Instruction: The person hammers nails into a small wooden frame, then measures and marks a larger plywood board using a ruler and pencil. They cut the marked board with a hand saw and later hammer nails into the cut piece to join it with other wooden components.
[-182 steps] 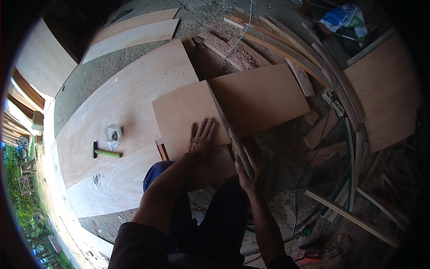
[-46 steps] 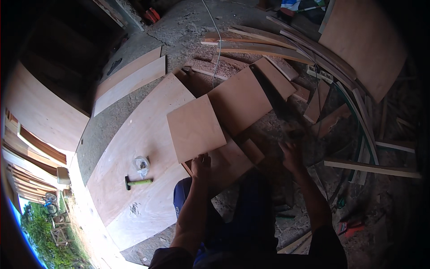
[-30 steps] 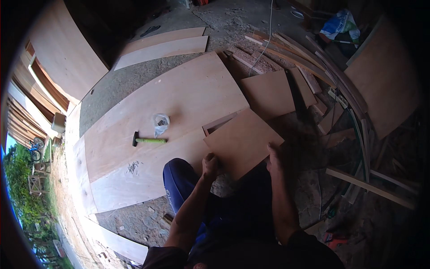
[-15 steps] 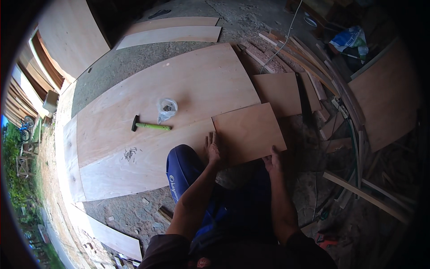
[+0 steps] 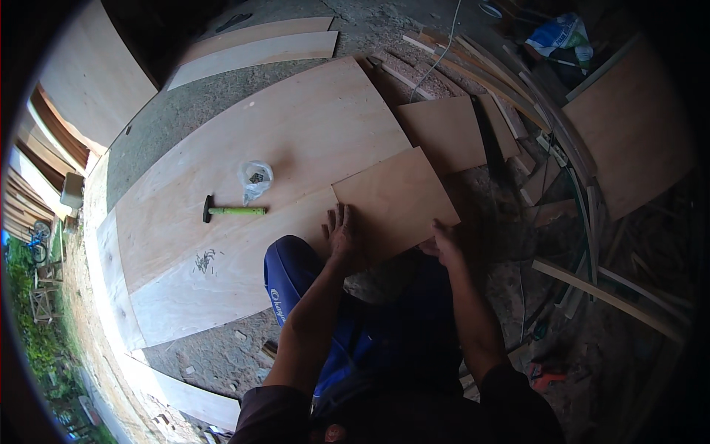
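A small rectangular plywood piece (image 5: 396, 203) lies over the right end of a large pale plywood sheet (image 5: 259, 118). My left hand (image 5: 340, 235) rests flat at its left edge, fingers spread and pointing away from me. At the near right corner my right hand (image 5: 446, 243) grips the piece, thumb near the top edge and the other fingers partly hidden. Left of my hands, a hammer (image 5: 237, 210) with a green handle lies on the sheet. Just beyond it sits an open clear plastic bag (image 5: 256, 180) of nails. A loose scatter of nails (image 5: 204, 260) lies nearer me.
To the right, a handsaw (image 5: 488, 137) lies across another plywood offcut (image 5: 440, 133). Wood strips (image 5: 481, 70) are piled beyond, near a blue and white sack (image 5: 562, 37). A plywood panel (image 5: 629, 133) leans at far right. A red tool (image 5: 546, 377) lies at lower right.
My left hand has shifted from the piece's edge to lie flatter with its fingers spread. The right hand stays at the near right corner, its grip changed slightly. The whole view has shifted.
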Available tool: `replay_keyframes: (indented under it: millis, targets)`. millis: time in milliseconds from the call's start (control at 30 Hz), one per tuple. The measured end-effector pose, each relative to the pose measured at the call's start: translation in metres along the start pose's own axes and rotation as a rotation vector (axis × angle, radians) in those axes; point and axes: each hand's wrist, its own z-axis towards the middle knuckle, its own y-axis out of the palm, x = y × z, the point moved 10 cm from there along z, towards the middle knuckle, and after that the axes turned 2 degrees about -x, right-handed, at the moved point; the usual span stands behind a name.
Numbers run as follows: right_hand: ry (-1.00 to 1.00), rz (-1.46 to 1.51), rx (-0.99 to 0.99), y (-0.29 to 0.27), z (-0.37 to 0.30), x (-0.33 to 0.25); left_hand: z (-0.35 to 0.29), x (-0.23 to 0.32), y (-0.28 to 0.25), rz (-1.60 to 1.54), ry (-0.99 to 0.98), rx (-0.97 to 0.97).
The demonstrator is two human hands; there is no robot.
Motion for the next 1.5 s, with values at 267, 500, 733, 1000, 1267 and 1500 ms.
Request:
replay_keyframes:
  millis: [267, 500, 733, 1000, 1267, 1500]
  targets:
    - [-0.579, -0.694, 0.619, -0.076, -0.006, -0.066, 0.002, 0.026, -0.021, 0.007, 0.085, -0.047]
    - [-0.588, -0.713, 0.602, -0.039, 0.010, -0.052, 0.002, 0.008, -0.028, 0.044, 0.058, -0.037]
    - [-0.655, -0.682, 0.523, -0.057, 0.011, -0.046, -0.043, 0.081, -0.042, 0.183, 0.254, -0.168]
    - [-0.583, -0.665, 0.565, -0.060, 0.031, -0.037, -0.056, 0.071, -0.003, 0.217, 0.490, 0.040]
    - [-0.585, -0.613, 0.436, -0.056, 0.023, -0.038, -0.059, 0.076, -0.001, 0.220, 0.478, 0.022]
    - [-0.568, -0.753, 0.357, -0.043, 0.013, -0.069, -0.050, 0.072, -0.004, 0.230, 0.467, 0.038]
